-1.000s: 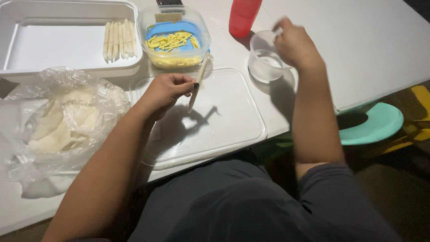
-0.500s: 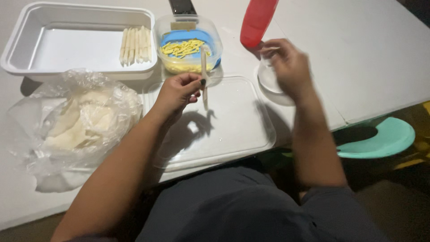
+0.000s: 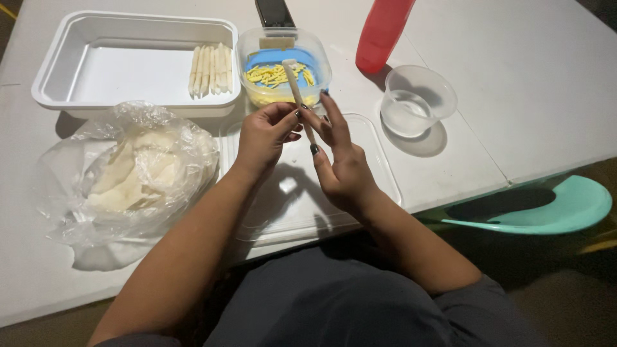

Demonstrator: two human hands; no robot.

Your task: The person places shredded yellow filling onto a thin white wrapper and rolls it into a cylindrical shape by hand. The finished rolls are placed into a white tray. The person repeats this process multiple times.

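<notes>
Together, a thin pale roll [image 3: 297,90] is being pinched by both hands.

Its lower end is being gripped by the left hand [image 3: 265,136] and right hand [image 3: 344,164] — its long axis is pointing up and away toward the tub of yellow shreds [image 3: 283,72].

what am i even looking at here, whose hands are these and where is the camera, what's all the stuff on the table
There is no machine here: a person works with two bare hands, and the single camera sits on their head, looking down, so the arms reach in from the bottom edge.

The left hand and right hand together hold a thin pale rolled stick, upright and tilted, over a clear flat plastic lid on the white table.

Behind the hands stands a clear tub with yellow shreds. To its left a white rectangular tray holds a row of finished pale rolls. A crumpled clear plastic bag of pale wrapper sheets lies at the left. On the right are a small clear plastic cup and a red bottle. A teal plastic seat shows beside the table.
</notes>
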